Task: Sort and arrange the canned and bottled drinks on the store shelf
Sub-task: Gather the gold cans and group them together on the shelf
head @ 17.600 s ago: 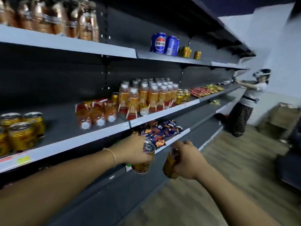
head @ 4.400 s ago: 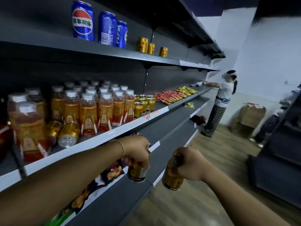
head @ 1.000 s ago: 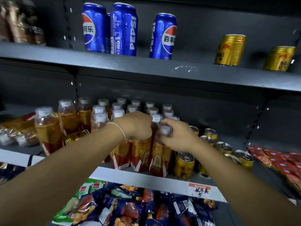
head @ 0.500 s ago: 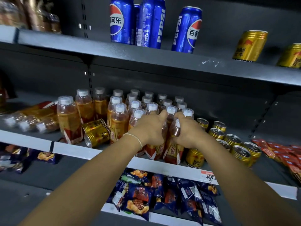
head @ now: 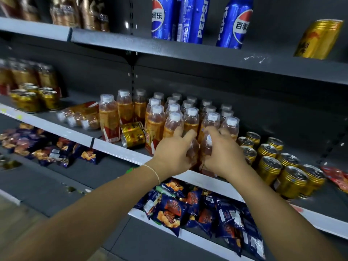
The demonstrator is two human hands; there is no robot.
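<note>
Nearest me, snack packets (head: 169, 210) lie heaped on the lower shelf (head: 136, 215), under my forearms. A thin bracelet (head: 153, 171) circles my left wrist.

My left hand (head: 173, 153) and right hand (head: 223, 153) sit side by side at the front edge of the middle shelf (head: 116, 150), almost touching. My left fingers (head: 186, 135) are curled round the left front bottle (head: 194, 149), gripping its body from the left. My right fingers (head: 211, 129) are curled round the right front bottle (head: 206, 147), from the right. The two bottles stand upright and pressed together between my palms, just behind the shelf's white strip. I cannot tell whether they are lifted off the shelf.

Right behind them stand the upright bottles (head: 190, 117), orange drink with white caps, packed in rows toward the back panel. To my right, gold cans (head: 271, 166) stand in rows just beside the bottles. To my left, two tipped gold cans (head: 132, 135) lie on their sides among the bottles, and beyond those several fallen bottles (head: 81, 117) lie flat. Farther left stands another group of gold cans, blurred.

On the upper shelf (head: 188, 53), blue Pepsi cans (head: 188, 17) stand upright, with a tall gold can (head: 318, 38) well apart to their right.
</note>
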